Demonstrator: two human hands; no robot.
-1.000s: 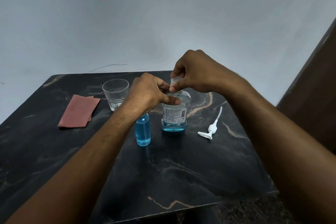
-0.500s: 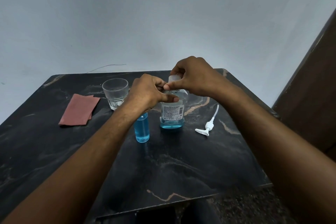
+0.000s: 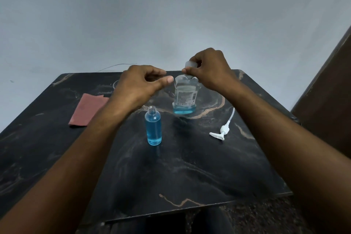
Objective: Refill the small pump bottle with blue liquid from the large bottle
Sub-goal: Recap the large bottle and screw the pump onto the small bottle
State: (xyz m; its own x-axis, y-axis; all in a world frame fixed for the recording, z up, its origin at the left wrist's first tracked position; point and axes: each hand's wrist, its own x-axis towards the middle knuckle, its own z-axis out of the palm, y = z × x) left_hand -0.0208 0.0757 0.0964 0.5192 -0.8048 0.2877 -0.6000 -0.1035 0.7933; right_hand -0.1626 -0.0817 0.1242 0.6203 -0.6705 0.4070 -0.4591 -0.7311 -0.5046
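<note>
Now cap (image 3: 190,64) in right grip (image 3: 209,70).

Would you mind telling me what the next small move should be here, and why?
Probably to pick up the pump head and fit it to the small bottle. That bottle stands open and nearly full of blue liquid, while the large bottle holds only a shallow layer, the right hand pinches its cap, and the left hand is free.
</note>
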